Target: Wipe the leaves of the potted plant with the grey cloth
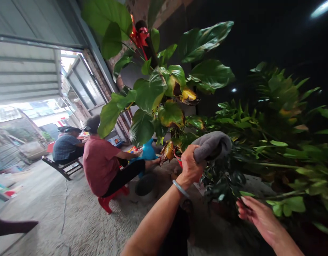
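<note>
My left hand (191, 164) is raised in the middle of the view, closed around a grey cloth (212, 144) that drapes over the leaves of a low plant. A bangle sits on that wrist. My right hand (256, 212) reaches in from the lower right with fingers apart, holding nothing, close to the thin green leaves of a bushy plant (281, 156). Above both stands a tall plant with broad leaves (164, 92), some yellowed, tied with a red ribbon (138, 35) near its top. A red pot rim (178, 156) shows just left of my left hand.
Two people sit with their backs to me at the left: one in a red shirt (100, 163) on a low red stool (106, 202), another in dark blue (66, 147) on a wooden chair. A blue toy (148, 151) lies beyond. The ground is concrete; a rolled-up shutter opens onto the street.
</note>
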`<action>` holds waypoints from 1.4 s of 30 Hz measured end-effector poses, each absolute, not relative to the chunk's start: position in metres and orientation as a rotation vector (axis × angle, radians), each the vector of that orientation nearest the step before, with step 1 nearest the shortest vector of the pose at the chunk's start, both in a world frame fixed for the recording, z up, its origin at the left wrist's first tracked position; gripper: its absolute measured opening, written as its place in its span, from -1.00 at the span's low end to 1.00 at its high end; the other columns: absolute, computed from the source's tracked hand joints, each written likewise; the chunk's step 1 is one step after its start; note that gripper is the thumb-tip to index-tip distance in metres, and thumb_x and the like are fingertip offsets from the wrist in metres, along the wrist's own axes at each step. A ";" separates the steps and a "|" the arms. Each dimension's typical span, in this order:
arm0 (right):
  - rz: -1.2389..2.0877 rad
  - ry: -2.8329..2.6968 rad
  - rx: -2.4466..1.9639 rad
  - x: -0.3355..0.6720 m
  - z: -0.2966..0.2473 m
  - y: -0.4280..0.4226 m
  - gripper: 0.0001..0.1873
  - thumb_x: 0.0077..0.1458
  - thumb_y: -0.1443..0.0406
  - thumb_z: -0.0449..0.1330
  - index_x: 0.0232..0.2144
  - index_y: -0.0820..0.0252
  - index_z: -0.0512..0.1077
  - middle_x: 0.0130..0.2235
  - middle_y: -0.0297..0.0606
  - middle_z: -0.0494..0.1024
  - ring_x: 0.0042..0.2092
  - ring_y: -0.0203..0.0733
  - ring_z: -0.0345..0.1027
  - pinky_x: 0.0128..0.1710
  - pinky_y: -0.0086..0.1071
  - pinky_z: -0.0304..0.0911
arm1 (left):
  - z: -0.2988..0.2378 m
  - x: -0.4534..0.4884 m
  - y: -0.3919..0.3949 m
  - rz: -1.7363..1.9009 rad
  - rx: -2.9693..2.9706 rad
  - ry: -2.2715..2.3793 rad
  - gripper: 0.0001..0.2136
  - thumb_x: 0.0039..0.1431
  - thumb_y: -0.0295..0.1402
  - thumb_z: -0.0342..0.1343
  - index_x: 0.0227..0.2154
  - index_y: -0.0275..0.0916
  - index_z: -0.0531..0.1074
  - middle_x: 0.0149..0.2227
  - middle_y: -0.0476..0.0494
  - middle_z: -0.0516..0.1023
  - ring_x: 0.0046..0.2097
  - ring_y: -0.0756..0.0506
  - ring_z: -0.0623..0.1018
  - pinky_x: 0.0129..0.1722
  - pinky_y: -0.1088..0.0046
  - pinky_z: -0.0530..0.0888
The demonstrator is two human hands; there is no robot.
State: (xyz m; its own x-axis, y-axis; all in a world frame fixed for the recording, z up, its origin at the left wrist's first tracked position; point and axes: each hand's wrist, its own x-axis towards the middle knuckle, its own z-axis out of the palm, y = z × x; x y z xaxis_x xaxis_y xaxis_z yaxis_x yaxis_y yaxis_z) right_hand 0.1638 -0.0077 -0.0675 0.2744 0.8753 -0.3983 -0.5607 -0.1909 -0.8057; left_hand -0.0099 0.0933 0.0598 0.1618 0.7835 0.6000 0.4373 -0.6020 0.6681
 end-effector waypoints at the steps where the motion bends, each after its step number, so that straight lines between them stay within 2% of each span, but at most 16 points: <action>1: 1.347 -0.352 -1.160 0.162 -0.067 -0.008 -0.58 -0.60 0.19 0.47 -0.57 0.17 0.46 -0.56 -0.24 0.56 -0.57 -0.19 0.37 -0.57 -0.34 0.35 | 0.053 -0.006 0.093 1.374 2.115 1.177 -0.66 -0.27 -0.54 0.07 -0.30 -0.22 0.41 -0.32 -0.03 0.49 -0.27 -0.08 0.46 -0.22 0.41 0.40; 6: 1.328 -0.412 -1.135 0.165 -0.082 -0.009 -0.61 -0.49 0.08 0.46 -0.57 0.15 0.49 -0.60 -0.33 0.52 -0.58 -0.24 0.34 -0.61 -0.41 0.28 | 0.016 -0.025 0.069 0.637 2.380 0.859 -0.68 -0.33 -0.54 0.10 -0.38 -0.22 0.43 -0.40 -0.02 0.47 -0.31 -0.08 0.45 -0.24 0.43 0.38; 8: 1.342 -0.450 -1.132 0.168 -0.085 -0.010 -0.62 -0.47 0.07 0.45 -0.59 0.15 0.49 -0.61 -0.36 0.50 -0.58 -0.25 0.34 -0.62 -0.42 0.26 | 0.019 -0.040 0.063 0.538 2.383 0.774 -0.69 -0.36 -0.54 0.11 -0.41 -0.22 0.43 -0.41 0.00 0.45 -0.33 -0.07 0.44 -0.27 0.46 0.37; 12: 1.360 -0.413 -1.191 0.166 -0.068 -0.012 -0.59 -0.61 0.11 0.48 -0.64 0.17 0.48 -0.61 -0.30 0.53 -0.59 -0.22 0.36 -0.59 -0.38 0.32 | 0.051 -0.041 0.076 0.952 2.173 1.016 -0.67 -0.37 -0.56 0.12 -0.39 -0.24 0.41 -0.46 0.07 0.39 -0.37 -0.01 0.40 -0.34 0.51 0.32; 14: 1.368 -0.390 -1.220 0.163 -0.057 -0.012 -0.55 -0.70 0.12 0.49 -0.64 0.17 0.48 -0.61 -0.27 0.54 -0.60 -0.23 0.34 -0.59 -0.38 0.32 | 0.060 -0.027 0.088 1.225 2.026 1.162 -0.70 -0.30 -0.54 0.12 -0.37 -0.23 0.39 -0.45 0.08 0.37 -0.37 0.01 0.37 -0.34 0.53 0.30; 16: 1.382 -0.384 -1.220 0.161 -0.053 -0.012 -0.53 -0.72 0.12 0.50 -0.62 0.15 0.48 -0.61 -0.27 0.55 -0.61 -0.23 0.34 -0.59 -0.38 0.32 | 0.058 -0.013 0.093 1.334 1.953 1.251 -0.74 -0.23 -0.52 0.13 -0.36 -0.23 0.38 -0.44 0.09 0.36 -0.37 0.02 0.35 -0.35 0.54 0.28; 18: 1.406 -0.394 -1.213 0.162 -0.058 -0.012 -0.55 -0.66 0.12 0.49 -0.60 0.15 0.48 -0.60 -0.25 0.55 -0.60 -0.20 0.36 -0.57 -0.35 0.33 | 0.047 -0.006 0.090 1.158 2.013 1.256 -0.77 -0.22 -0.51 0.15 -0.39 -0.23 0.39 -0.46 0.10 0.35 -0.39 0.03 0.34 -0.38 0.55 0.26; 21: 1.366 -0.451 -1.194 0.166 -0.074 -0.012 -0.61 -0.50 0.11 0.46 -0.57 0.16 0.49 -0.60 -0.28 0.54 -0.59 -0.19 0.36 -0.58 -0.36 0.32 | 0.036 -0.014 0.074 0.646 2.190 1.058 -0.78 -0.32 -0.56 0.18 -0.49 -0.23 0.37 -0.53 0.13 0.32 -0.43 0.03 0.33 -0.44 0.55 0.21; 23: 1.328 -0.473 -1.186 0.169 -0.083 -0.012 -0.65 -0.45 0.09 0.43 -0.59 0.16 0.47 -0.61 -0.31 0.52 -0.59 -0.21 0.35 -0.60 -0.38 0.30 | 0.041 -0.022 0.066 0.538 2.234 0.939 -0.77 -0.36 -0.60 0.15 -0.53 -0.23 0.36 -0.55 0.13 0.31 -0.44 0.03 0.33 -0.44 0.54 0.21; 26: 1.339 -0.429 -1.206 0.172 -0.088 -0.009 -0.65 -0.50 0.14 0.45 -0.60 0.16 0.47 -0.59 -0.28 0.54 -0.58 -0.17 0.38 -0.58 -0.35 0.34 | 0.065 -0.023 0.070 0.869 2.180 1.009 -0.73 -0.36 -0.62 0.13 -0.49 -0.21 0.37 -0.52 0.09 0.34 -0.42 0.01 0.36 -0.41 0.51 0.26; 30: 1.421 -0.422 -1.200 0.170 -0.084 -0.005 -0.65 -0.51 0.20 0.48 -0.56 0.13 0.51 -0.56 -0.26 0.57 -0.57 -0.16 0.40 -0.55 -0.32 0.39 | 0.076 -0.001 0.088 1.283 2.059 1.179 -0.74 -0.24 -0.56 0.13 -0.39 -0.19 0.38 -0.43 0.03 0.42 -0.34 -0.03 0.41 -0.34 0.48 0.32; 32: 1.410 -0.429 -1.190 0.167 -0.081 -0.007 -0.65 -0.50 0.20 0.49 -0.54 0.12 0.53 -0.56 -0.27 0.57 -0.56 -0.17 0.40 -0.54 -0.32 0.39 | 0.062 0.007 0.088 1.170 2.107 1.201 -0.75 -0.22 -0.54 0.15 -0.39 -0.19 0.38 -0.42 0.04 0.43 -0.34 -0.04 0.41 -0.35 0.49 0.32; 34: 1.362 -0.458 -1.196 0.163 -0.080 -0.011 -0.67 -0.49 0.18 0.48 -0.55 0.12 0.53 -0.58 -0.29 0.55 -0.56 -0.19 0.38 -0.56 -0.34 0.37 | 0.043 0.006 0.081 0.858 2.241 1.124 -0.78 -0.24 -0.53 0.17 -0.44 -0.20 0.37 -0.47 0.06 0.40 -0.38 -0.02 0.39 -0.40 0.51 0.29; 37: 1.302 -0.587 -1.234 0.158 -0.078 -0.017 -0.72 -0.45 0.15 0.44 -0.68 0.15 0.47 -0.66 -0.32 0.46 -0.60 -0.27 0.28 -0.61 -0.41 0.28 | 0.029 -0.009 0.065 0.481 2.358 0.934 -0.82 -0.26 -0.54 0.18 -0.52 -0.22 0.35 -0.54 0.10 0.33 -0.45 0.01 0.36 -0.47 0.53 0.23; 39: 1.298 -0.654 -1.251 0.156 -0.074 -0.020 -0.72 -0.42 0.13 0.42 -0.72 0.15 0.45 -0.70 -0.34 0.40 -0.62 -0.30 0.23 -0.62 -0.43 0.23 | 0.039 -0.019 0.061 0.550 2.323 0.927 -0.81 -0.28 -0.55 0.17 -0.51 -0.23 0.36 -0.54 0.10 0.33 -0.45 0.02 0.36 -0.48 0.54 0.23; 42: 1.373 -0.631 -1.280 0.155 -0.061 -0.018 -0.69 -0.51 0.14 0.43 -0.62 0.15 0.51 -0.70 -0.38 0.38 -0.62 -0.27 0.24 -0.59 -0.39 0.25 | 0.068 -0.022 0.071 0.996 2.168 1.054 -0.76 -0.28 -0.57 0.16 -0.44 -0.24 0.39 -0.50 0.08 0.36 -0.42 0.01 0.37 -0.43 0.53 0.26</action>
State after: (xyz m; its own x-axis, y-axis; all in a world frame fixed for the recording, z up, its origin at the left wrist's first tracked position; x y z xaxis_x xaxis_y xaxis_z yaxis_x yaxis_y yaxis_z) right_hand 0.1554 -0.0176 -0.0606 0.1862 0.9240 -0.3340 -0.3481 -0.2559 -0.9019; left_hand -0.0218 0.0713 0.0684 0.4249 0.8193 0.3851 0.4307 -0.5571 0.7100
